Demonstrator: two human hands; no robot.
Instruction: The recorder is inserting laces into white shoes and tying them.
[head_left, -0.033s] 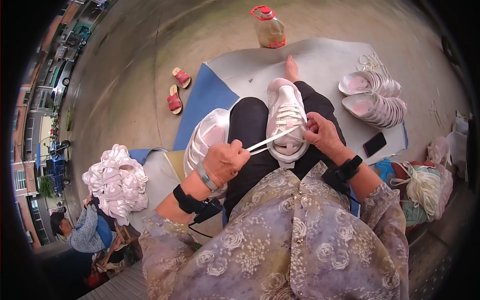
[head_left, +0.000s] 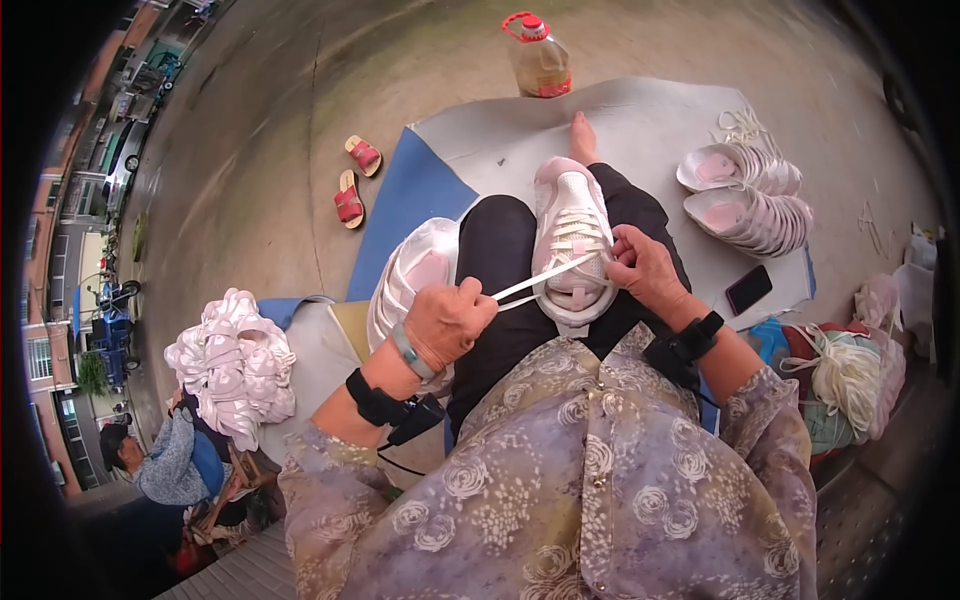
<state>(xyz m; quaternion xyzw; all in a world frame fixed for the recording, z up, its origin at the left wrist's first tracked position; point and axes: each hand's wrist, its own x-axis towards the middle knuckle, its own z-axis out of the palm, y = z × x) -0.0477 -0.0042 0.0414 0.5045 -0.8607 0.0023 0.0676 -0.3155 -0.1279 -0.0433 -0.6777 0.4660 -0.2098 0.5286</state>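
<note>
A pale pink and white sneaker (head_left: 573, 225) rests on my lap, toe pointing away, with a white shoelace (head_left: 548, 276) threaded across its front. My left hand (head_left: 452, 322) is closed in a fist around the lace, left of the shoe. Two strands stretch from that fist to the shoe's upper eyelets. At the shoe's right edge, my right hand (head_left: 645, 265) has thumb and forefinger pinched together beside an upper eyelet. What lies between those fingertips is hidden. Beside my left thigh sit more pale shoes (head_left: 405, 275), nested together.
Rows of nested pale shoes (head_left: 750, 220) and a phone (head_left: 748, 289) lie on the mat (head_left: 480, 130) at right. White laces (head_left: 845, 375) hang over a bundle nearby. Shoes are heaped (head_left: 232, 365) at left, near a seated person (head_left: 175, 465). Red slippers (head_left: 350, 200) and a bottle (head_left: 541, 62) stand beyond.
</note>
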